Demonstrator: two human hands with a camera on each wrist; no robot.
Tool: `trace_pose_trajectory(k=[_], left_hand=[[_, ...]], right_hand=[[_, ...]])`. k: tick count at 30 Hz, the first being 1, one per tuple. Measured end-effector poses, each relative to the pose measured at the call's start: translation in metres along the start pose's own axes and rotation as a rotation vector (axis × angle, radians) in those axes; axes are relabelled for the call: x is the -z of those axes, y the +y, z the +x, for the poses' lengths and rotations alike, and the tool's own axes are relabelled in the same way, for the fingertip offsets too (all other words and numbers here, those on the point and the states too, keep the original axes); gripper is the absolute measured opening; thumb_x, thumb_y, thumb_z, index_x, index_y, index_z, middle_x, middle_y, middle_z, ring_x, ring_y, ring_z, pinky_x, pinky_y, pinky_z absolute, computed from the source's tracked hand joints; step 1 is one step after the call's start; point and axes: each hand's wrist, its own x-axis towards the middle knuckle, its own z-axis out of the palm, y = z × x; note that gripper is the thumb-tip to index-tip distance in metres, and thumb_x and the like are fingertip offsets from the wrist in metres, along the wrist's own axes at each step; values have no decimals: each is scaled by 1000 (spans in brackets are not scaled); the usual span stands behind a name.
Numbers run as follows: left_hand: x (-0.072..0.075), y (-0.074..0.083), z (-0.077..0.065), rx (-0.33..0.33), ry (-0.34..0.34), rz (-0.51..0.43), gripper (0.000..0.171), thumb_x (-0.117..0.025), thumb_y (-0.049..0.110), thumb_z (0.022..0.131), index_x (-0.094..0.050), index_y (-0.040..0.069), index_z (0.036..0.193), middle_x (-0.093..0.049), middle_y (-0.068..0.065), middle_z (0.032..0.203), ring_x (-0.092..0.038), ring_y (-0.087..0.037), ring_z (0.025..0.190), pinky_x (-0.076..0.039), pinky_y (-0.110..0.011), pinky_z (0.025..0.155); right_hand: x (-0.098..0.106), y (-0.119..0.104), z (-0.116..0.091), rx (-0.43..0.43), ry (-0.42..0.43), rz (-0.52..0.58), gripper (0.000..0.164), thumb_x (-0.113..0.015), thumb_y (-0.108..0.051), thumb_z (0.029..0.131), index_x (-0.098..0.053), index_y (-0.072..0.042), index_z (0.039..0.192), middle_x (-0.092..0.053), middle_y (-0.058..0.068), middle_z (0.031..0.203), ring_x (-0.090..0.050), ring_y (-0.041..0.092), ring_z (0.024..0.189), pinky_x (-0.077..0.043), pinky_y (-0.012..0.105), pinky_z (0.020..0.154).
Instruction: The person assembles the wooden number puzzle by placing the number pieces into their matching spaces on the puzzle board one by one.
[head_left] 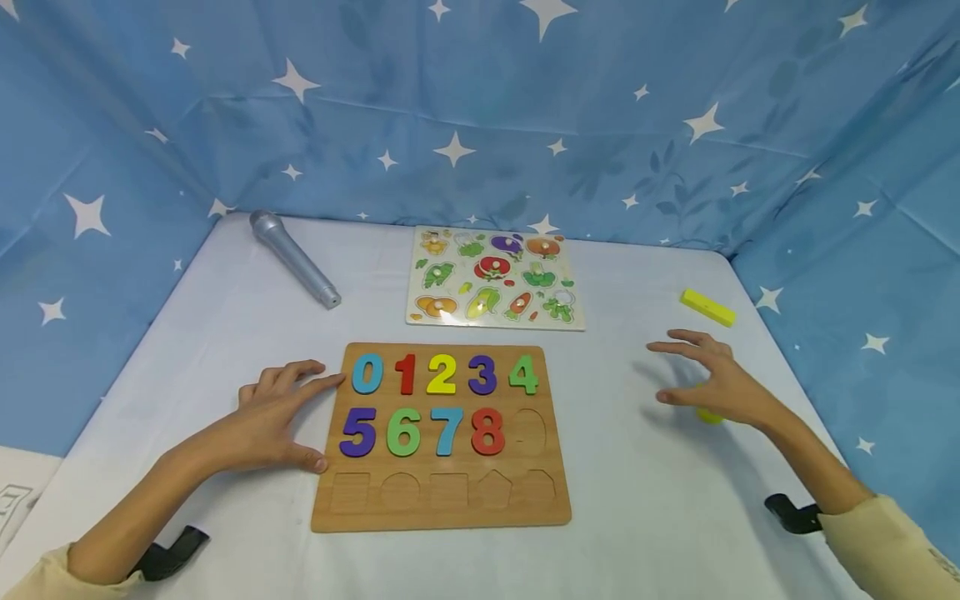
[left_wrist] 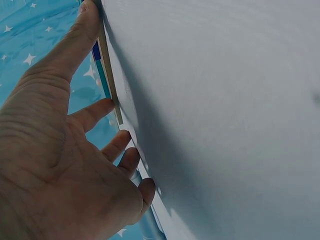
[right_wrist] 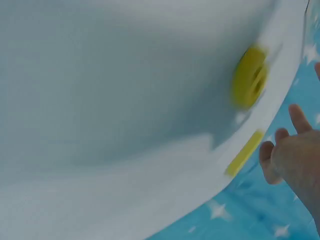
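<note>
A wooden number board [head_left: 442,521] lies flat, its coloured digits 0 to 8 set in two rows. To the right of the red 8 [head_left: 488,432] is a bare rounded recess. My left hand [head_left: 258,425] is at the board's left edge, index fingertip by the upper corner and thumb lower down, fingers spread. My right hand [head_left: 723,383] hovers over the table's right side with fingers apart and nothing between them. Below it, mostly covered in the head view, lies a rounded yellow piece with a hole [right_wrist: 248,80], blurred in the right wrist view.
A vegetable picture puzzle [head_left: 489,287] lies behind the number board. At the back left is a grey toy microphone [head_left: 295,258]. A yellow bar [head_left: 707,307] lies beyond my right hand. Blue starry cloth [head_left: 480,108] walls the white table at back and sides.
</note>
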Motion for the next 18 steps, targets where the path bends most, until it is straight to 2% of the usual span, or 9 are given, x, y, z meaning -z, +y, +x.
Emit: trace_pose_trajectory(k=[4, 8, 12, 18], left_hand=[[1, 0, 1, -1, -2, 0, 116, -77, 77, 58, -41, 19, 151, -29, -17, 150, -26, -46, 128, -27, -57, 84], [1, -1, 1, -3, -4, -2, 116, -77, 77, 58, -41, 19, 151, -28, -16, 150, -25, -45, 129, -27, -57, 85], [1, -1, 1, -6, -6, -1, 115, -78, 76, 58, -41, 19, 151, -28, -16, 151, -24, -45, 129, -26, -55, 85], [1, -1, 1, 0, -7, 2, 115, -78, 75, 58, -40, 19, 151, -27, -16, 151, -24, -44, 129, -26, -55, 84]], right_hand=[[17, 46, -22, -44, -40, -3, 67, -82, -32, 82, -56, -14, 140, -29, 26, 151, -15, 54, 133, -23, 75, 86], [20, 76, -41, -67, -57, 4, 66, -84, -28, 80, -58, -12, 139, -30, 29, 149, -19, 57, 132, -18, 80, 87], [15, 93, -50, -60, -40, -5, 66, -85, -26, 78, -59, -11, 137, -29, 30, 149, -15, 61, 131, -14, 83, 85], [8, 102, -50, -50, 23, -36, 65, -87, -28, 76, -61, -9, 133, -31, 29, 148, -15, 61, 127, -19, 78, 81]])
